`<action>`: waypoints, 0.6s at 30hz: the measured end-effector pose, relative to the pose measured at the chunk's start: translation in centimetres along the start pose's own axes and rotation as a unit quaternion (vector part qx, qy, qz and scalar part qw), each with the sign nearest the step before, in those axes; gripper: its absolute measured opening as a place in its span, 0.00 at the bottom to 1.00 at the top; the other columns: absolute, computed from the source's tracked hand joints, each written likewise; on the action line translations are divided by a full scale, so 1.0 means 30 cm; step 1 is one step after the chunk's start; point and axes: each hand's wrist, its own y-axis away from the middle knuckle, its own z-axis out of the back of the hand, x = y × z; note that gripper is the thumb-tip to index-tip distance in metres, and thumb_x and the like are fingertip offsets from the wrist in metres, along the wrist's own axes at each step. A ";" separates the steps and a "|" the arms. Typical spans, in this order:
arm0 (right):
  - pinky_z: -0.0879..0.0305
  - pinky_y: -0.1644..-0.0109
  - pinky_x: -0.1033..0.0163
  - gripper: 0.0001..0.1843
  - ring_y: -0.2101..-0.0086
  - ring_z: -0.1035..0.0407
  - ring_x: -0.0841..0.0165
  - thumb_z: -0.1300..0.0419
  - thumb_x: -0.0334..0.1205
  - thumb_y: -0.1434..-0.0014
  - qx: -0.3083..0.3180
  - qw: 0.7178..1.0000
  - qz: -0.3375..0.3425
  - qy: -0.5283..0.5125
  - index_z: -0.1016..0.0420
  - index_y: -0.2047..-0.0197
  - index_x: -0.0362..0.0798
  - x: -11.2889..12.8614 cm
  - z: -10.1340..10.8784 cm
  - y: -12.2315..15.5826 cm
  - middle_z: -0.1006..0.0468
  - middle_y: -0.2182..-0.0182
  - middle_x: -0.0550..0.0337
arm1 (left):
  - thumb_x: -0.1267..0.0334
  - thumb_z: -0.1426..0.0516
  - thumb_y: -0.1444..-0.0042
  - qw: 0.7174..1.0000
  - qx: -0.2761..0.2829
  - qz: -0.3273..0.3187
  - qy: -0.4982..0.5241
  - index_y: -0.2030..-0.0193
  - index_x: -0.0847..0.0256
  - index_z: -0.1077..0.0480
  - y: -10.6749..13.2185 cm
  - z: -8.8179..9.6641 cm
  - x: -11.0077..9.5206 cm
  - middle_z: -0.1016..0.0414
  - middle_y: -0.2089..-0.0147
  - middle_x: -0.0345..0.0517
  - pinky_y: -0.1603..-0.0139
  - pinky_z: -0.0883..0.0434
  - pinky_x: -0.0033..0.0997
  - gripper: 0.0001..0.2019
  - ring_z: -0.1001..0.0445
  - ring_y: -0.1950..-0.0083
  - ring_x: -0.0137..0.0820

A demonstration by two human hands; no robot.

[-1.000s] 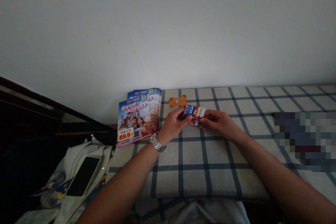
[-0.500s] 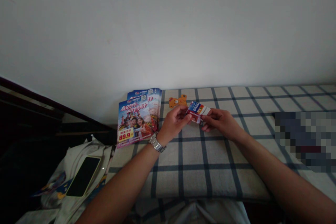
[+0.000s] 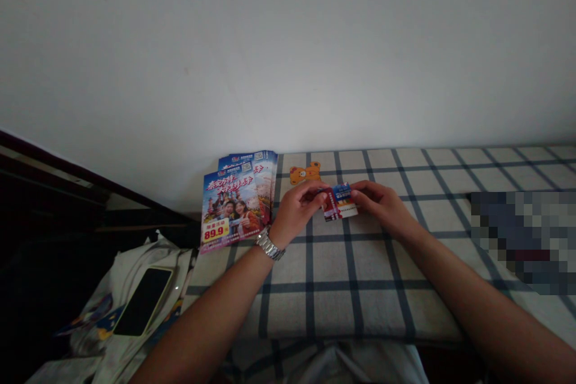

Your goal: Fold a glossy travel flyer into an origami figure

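Between my two hands is a small folded paper leaflet (image 3: 341, 201), printed in dark red, blue and white, held just above the checked cloth. My left hand (image 3: 300, 204), with a metal watch (image 3: 270, 244) at the wrist, pinches its left side between thumb and fingers. At the upper right edge, my right hand (image 3: 377, 199) grips it with thumb and fingertips. Behind my left hand lies an orange bear-shaped cutout (image 3: 305, 173), partly covered by the fingers. A stack of printed flyers (image 3: 234, 210) lies left of my left hand, the top one askew.
The blue-striped checked tablecloth (image 3: 333, 294) runs along a white wall (image 3: 315, 54). A phone (image 3: 144, 301) rests on a pale cloth or bag (image 3: 117, 276) at lower left. A blurred-out dark item (image 3: 526, 240) is at the right.
The leaflet has turned between my hands, so its dark red part now lies at the left. My right hand has shifted its grip to the upper right edge.
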 end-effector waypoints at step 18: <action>0.31 0.61 0.61 0.18 0.66 0.26 0.65 0.35 0.56 0.35 0.027 0.997 0.028 0.060 0.20 0.62 0.48 -0.015 -0.008 0.001 0.18 0.67 0.58 | 0.52 0.36 0.37 0.998 0.001 0.043 0.036 0.56 0.61 0.25 0.005 -0.008 -0.016 0.21 0.62 0.44 0.60 0.25 0.29 0.14 0.22 0.62 0.31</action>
